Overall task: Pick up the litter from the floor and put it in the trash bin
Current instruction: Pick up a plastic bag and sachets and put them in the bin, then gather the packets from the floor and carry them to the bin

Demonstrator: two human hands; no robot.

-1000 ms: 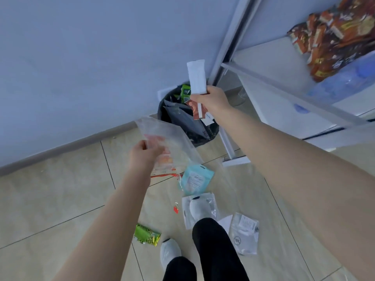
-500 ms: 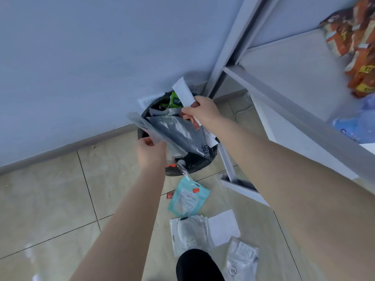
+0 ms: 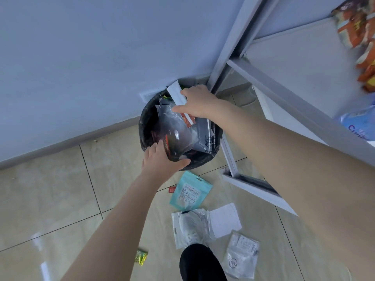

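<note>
The black trash bin [image 3: 145, 126] stands against the wall, stuffed with bags. My left hand [image 3: 162, 161] is over its near rim, fingers spread, fingertips on a clear plastic bag [image 3: 176, 130] that lies inside. My right hand [image 3: 199, 104] hovers over the bin's far side, pinching a white wrapper [image 3: 176, 93] together with an orange-brown packet [image 3: 187, 123]. On the floor lie a teal pouch [image 3: 190, 191], a white paper [image 3: 225, 222], a labelled clear bag [image 3: 241, 254], another clear bag [image 3: 176, 234] under my shoe, a green-gold wrapper [image 3: 141, 257] and a small red scrap [image 3: 172, 189].
A white metal shelf frame [image 3: 284, 94] stands right of the bin, its foot [image 3: 253, 186] on the tiles. Snack packets [image 3: 357, 23] and a blue pack [image 3: 359, 126] sit on the shelf. My white shoe [image 3: 192, 228] and dark trouser leg [image 3: 200, 264] are among the litter.
I have stepped closer to the bin. My left hand carried the clear bag from above the floor into the bin and loosened its hold. My right hand lowered the white wrapper over the bin.
</note>
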